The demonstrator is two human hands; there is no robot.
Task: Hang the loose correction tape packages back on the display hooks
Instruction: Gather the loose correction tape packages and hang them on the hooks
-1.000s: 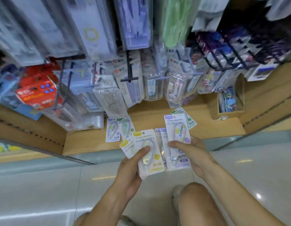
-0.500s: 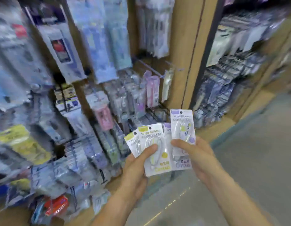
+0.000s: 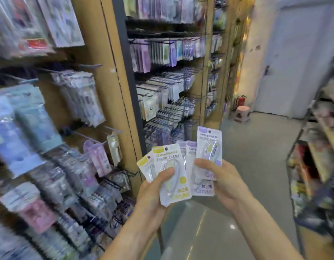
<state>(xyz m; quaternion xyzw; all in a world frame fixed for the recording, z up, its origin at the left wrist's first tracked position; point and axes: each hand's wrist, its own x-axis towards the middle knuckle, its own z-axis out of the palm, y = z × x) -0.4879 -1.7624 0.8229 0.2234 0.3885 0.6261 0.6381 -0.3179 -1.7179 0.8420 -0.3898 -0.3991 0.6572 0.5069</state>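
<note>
here both hands (image 3: 181, 184) grip correction tape packages (image 3: 183, 169).

Stationery shop aisle. Wooden display racks (image 3: 113, 76) with peg hooks (image 3: 113, 130), dense rows of hanging blister-pack goods (image 3: 81, 98). More stocked shelving (image 3: 316, 156) on right, glossy tiled floor (image 3: 256, 166), fire extinguisher (image 3: 240, 100) at far end.

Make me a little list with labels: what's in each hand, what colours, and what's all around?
left hand: holds yellow-topped packages, thumb across the front one
right hand: holds purple-topped packages, thumb on top
packages hung yet: none of the held ones
left side: display hooks with hanging stationery, blurred
far end of aisle: pink stool, red fire extinguisher
floor: grey, shiny
</note>
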